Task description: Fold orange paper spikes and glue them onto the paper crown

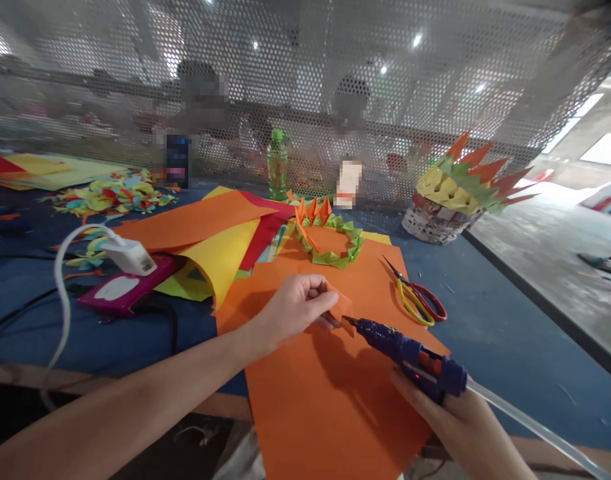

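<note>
Between the fingers of my left hand (305, 303) is a small folded orange paper piece (341, 308). My right hand (450, 407) is wrapped round a blue hot glue gun (405, 350), whose nozzle is at the lower edge of that piece; I cannot tell whether they touch. A clear glue stick (530, 427) sticks out from the gun's back. Beneath both hands lie large orange paper sheets (305, 400). Just beyond them sits a ring of folded green paper (355, 250) with several orange points (312, 212) on its left side.
Scissors (420, 300) with red and yellow handles lie at right. A finished-looking paper crown (455, 183) rests on a papered container (430, 220). At left are a magenta power strip (128, 287) with a white plug (130, 257), and paper scraps (115, 193). A green bottle (277, 167) stands behind.
</note>
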Motion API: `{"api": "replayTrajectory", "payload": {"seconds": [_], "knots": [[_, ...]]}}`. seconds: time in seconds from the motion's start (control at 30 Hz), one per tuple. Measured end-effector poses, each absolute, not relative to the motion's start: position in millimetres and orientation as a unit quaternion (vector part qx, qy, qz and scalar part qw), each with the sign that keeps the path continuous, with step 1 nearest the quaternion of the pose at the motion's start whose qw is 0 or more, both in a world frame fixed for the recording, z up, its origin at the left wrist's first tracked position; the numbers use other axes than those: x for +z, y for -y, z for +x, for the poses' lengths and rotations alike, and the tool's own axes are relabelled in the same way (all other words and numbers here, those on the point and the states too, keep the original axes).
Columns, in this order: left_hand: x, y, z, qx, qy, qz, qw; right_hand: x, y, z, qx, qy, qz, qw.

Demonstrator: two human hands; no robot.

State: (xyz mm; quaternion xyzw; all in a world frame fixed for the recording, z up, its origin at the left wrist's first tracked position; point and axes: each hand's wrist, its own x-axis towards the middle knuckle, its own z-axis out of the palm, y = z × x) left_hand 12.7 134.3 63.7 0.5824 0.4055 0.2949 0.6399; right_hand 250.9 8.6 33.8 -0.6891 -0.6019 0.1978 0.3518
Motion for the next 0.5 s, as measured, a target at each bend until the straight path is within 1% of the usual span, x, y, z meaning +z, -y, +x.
{"api": "replayTrajectory", "payload": {"seconds": [0.1, 0.27, 0.43, 0.5], "knots": [[65, -135, 13, 0.302, -0.407, 0.579, 0.638, 28, -8, 256, 0.21, 0.62, -0.684, 0.321], [68, -135, 12, 0.321, -0.409, 0.57, 0.636, 19, -5, 256, 0.181, 0.582, -0.709, 0.357], [73, -136, 12, 0.335, -0.413, 0.559, 0.636, 15, -5, 262, 0.19, 0.603, -0.702, 0.328], [74, -135, 12, 0.337, -0.414, 0.555, 0.637, 18, -5, 260, 0.172, 0.591, -0.712, 0.339]]}}
